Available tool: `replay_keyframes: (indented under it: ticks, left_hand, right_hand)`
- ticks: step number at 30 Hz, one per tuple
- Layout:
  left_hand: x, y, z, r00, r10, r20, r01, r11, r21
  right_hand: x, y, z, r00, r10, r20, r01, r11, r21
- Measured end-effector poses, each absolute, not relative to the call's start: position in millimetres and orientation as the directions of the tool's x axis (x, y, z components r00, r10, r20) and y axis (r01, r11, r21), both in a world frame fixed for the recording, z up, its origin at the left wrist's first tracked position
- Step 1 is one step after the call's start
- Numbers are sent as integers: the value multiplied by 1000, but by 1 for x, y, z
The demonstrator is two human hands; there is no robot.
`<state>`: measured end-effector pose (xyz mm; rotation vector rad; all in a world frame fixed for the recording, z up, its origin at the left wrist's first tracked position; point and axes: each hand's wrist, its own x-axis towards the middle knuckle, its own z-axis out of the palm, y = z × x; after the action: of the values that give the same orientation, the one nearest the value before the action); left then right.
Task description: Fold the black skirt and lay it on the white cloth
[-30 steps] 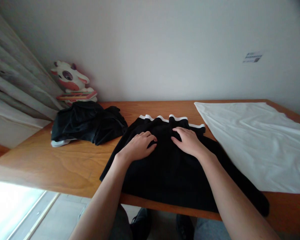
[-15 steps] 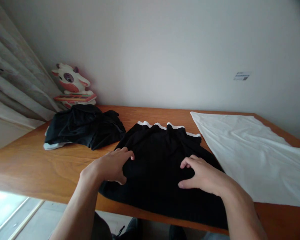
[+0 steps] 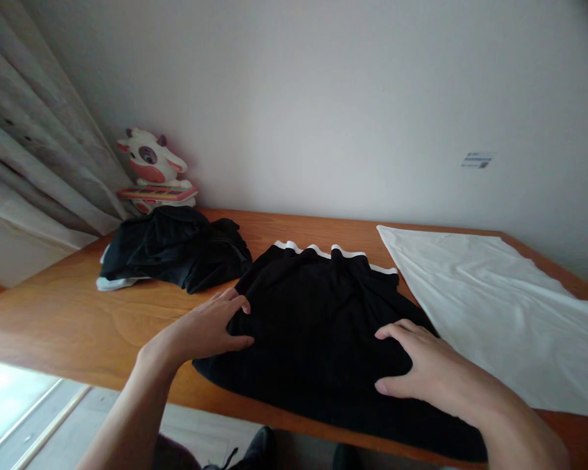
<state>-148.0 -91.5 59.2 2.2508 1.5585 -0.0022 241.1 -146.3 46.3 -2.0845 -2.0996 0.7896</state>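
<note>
A black garment (image 3: pixel 318 326) with a white-trimmed far edge lies spread on the wooden table (image 3: pixel 78 320). My left hand (image 3: pixel 210 326) rests flat on the garment's left edge, fingers apart and pointing right. My right hand (image 3: pixel 426 372) lies palm down on the garment's near right part, fingers spread toward the left. Neither hand grips the cloth.
A crumpled black garment (image 3: pixel 171 248) with a white hem sits at the back left. Behind it a cow plush toy (image 3: pixel 151 170) stands by the curtain (image 3: pixel 34 150). A white cloth (image 3: pixel 494 300) covers the table's right side. The table's near edge runs just below my hands.
Both hands slid from near the white-trimmed far edge back toward me and apart, to the garment's left edge and near right part. The view shifted slightly.
</note>
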Motion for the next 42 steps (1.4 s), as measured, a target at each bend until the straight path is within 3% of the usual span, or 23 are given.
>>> replay_keyframes:
  ticks: [4, 8, 14, 17, 19, 21, 24, 26, 28, 30, 33, 36, 38, 40, 42]
  left_hand:
    - [-162, -80, 36, 209, 977, 46, 966, -213, 143]
    - [-160, -73, 21, 139, 985, 100, 988, -145, 55]
    - [-152, -61, 16, -56, 998, 3, 940, 52, 338]
    - [-140, -56, 17, 23, 1000, -2, 889, -20, 457]
    - [-123, -59, 21, 61, 996, 62, 793, -86, 603]
    - [-101, -66, 27, 77, 984, 158, 704, -166, 691]
    - [-68, -81, 32, 355, 898, 260, 691, -439, 574]
    - [-50, -88, 31, 608, 768, 201, 637, -623, 454]
    - [-38, -89, 30, 728, 674, 129, 576, -702, 418]
    - [-31, -85, 30, 749, 652, 120, 541, -705, 459]
    - [-29, -73, 33, 647, 739, 187, 549, -622, 559]
    - [-37, -57, 30, 294, 927, 234, 722, -376, 581]
    - [-44, -49, 22, 89, 978, 188, 811, -181, 556]
    - [-49, -45, 13, 33, 993, 117, 850, -90, 519]
    - [-49, -44, 6, 81, 991, 106, 870, -122, 478]
  right_hand:
    - [258, -130, 15, -34, 997, -76, 888, -5, -459]
    - [260, -109, -9, 35, 994, 105, 929, 6, -369]
    - [257, -104, -6, 190, 982, 17, 928, -173, -331]
    - [259, -105, -4, 267, 963, -35, 917, -265, -299]
    - [260, -104, -6, 243, 968, -67, 915, -251, -316]
    - [258, -104, -10, 205, 979, -9, 924, -197, -328]
    - [247, -104, -12, 144, 961, 236, 947, -65, -315]
    - [235, -105, -11, 57, 936, 348, 933, 74, -353]
    - [223, -107, -10, -54, 922, 383, 879, 225, -420]
    - [213, -108, -9, -141, 915, 378, 818, 323, -476]
    - [206, -111, -8, -223, 921, 318, 765, 368, -529]
    - [209, -112, -6, -263, 937, 230, 744, 349, -570]
    - [212, -112, -4, -255, 947, 197, 743, 322, -586]
    - [214, -112, -3, -248, 951, 186, 744, 310, -592]
    - [213, -112, -2, -251, 951, 180, 744, 308, -593]
